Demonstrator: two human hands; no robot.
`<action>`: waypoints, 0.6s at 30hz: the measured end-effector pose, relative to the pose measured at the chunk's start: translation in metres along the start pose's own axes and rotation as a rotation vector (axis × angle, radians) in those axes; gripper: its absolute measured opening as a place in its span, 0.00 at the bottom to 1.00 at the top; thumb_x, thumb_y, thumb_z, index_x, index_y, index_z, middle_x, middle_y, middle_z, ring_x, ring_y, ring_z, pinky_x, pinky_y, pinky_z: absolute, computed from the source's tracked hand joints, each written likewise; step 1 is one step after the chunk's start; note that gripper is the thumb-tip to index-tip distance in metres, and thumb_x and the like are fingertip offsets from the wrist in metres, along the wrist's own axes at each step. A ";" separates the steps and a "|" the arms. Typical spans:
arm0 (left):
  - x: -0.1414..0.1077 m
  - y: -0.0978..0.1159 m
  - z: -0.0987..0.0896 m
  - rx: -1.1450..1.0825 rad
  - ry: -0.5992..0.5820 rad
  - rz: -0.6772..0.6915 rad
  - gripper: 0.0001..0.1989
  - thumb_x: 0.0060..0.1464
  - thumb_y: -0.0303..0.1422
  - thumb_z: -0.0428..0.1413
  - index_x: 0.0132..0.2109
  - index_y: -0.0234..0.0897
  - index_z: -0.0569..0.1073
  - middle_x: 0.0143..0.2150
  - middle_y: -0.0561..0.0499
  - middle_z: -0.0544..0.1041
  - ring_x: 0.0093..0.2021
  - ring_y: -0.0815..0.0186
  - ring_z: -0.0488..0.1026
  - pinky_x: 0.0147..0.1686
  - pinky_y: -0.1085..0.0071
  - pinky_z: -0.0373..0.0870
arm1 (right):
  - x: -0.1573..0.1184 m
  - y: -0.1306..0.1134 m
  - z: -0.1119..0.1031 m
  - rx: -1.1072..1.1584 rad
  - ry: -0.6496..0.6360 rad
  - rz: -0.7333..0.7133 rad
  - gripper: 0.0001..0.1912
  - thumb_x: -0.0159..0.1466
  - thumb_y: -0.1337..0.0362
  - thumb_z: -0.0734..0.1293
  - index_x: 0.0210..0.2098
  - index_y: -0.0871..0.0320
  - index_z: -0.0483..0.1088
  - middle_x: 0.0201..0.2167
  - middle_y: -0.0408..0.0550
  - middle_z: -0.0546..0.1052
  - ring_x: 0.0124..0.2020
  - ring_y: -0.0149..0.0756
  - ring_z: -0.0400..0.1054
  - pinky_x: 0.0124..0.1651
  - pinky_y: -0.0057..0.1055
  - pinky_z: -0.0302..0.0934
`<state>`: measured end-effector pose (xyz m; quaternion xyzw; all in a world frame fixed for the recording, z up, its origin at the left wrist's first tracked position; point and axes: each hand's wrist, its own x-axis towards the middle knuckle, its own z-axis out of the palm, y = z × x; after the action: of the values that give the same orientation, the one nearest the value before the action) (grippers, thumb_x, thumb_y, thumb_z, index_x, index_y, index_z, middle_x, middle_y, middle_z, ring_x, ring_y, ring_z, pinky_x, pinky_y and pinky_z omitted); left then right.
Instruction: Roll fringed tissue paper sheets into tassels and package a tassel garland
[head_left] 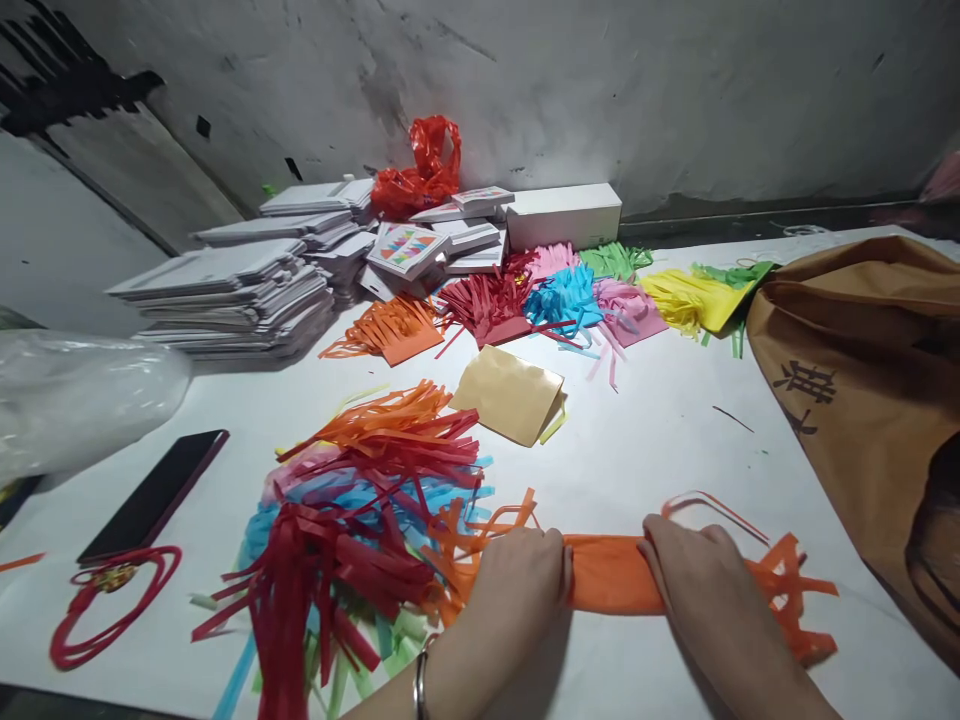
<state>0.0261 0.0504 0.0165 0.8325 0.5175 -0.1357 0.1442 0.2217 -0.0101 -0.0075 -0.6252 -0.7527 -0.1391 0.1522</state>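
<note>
An orange tissue paper tassel lies flat across the white table, its uncut middle band showing between my hands. My left hand is closed around the band's left part, with cut orange strips spilling out beyond it. Gripping the right part is my right hand, and fringe spreads out past it. The fingertips of both hands are largely hidden. Just left of my left hand is a heap of fringed tassels in red, blue, pink, orange and green.
Fringed paper bundles in several colours line the back, near a gold sheet. Stacked white boxes and a red plastic bag stand behind. A phone with a red cord lies left; a brown bag is right.
</note>
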 end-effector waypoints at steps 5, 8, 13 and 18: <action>0.003 -0.002 -0.001 -0.045 -0.003 0.012 0.14 0.62 0.26 0.49 0.34 0.35 0.79 0.32 0.40 0.83 0.33 0.52 0.81 0.30 0.64 0.70 | -0.022 -0.012 -0.001 0.184 0.242 -0.228 0.19 0.64 0.79 0.56 0.48 0.62 0.72 0.47 0.56 0.79 0.51 0.48 0.71 0.60 0.49 0.57; 0.003 -0.004 -0.003 -0.066 0.012 0.016 0.15 0.64 0.28 0.49 0.33 0.35 0.78 0.31 0.41 0.82 0.32 0.54 0.81 0.31 0.64 0.69 | -0.033 -0.022 0.010 0.227 0.249 -0.340 0.19 0.65 0.79 0.55 0.45 0.61 0.74 0.41 0.50 0.81 0.47 0.44 0.72 0.61 0.42 0.56; -0.014 -0.011 -0.002 -0.149 0.246 0.144 0.07 0.59 0.27 0.57 0.45 0.37 0.75 0.47 0.43 0.80 0.47 0.53 0.76 0.46 0.59 0.71 | -0.027 -0.026 0.014 0.263 0.219 -0.317 0.19 0.61 0.82 0.55 0.39 0.63 0.74 0.34 0.51 0.78 0.38 0.41 0.70 0.53 0.42 0.58; -0.033 -0.013 0.029 -0.226 0.586 0.546 0.08 0.59 0.25 0.60 0.44 0.41 0.73 0.47 0.51 0.79 0.50 0.58 0.71 0.61 0.53 0.53 | -0.022 -0.031 0.002 0.453 0.203 -0.244 0.14 0.65 0.77 0.56 0.31 0.58 0.68 0.26 0.45 0.70 0.30 0.36 0.61 0.43 0.38 0.57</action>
<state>-0.0013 0.0180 0.0009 0.9216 0.3083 0.2076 0.1119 0.1948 -0.0346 -0.0183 -0.4626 -0.8154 -0.0464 0.3451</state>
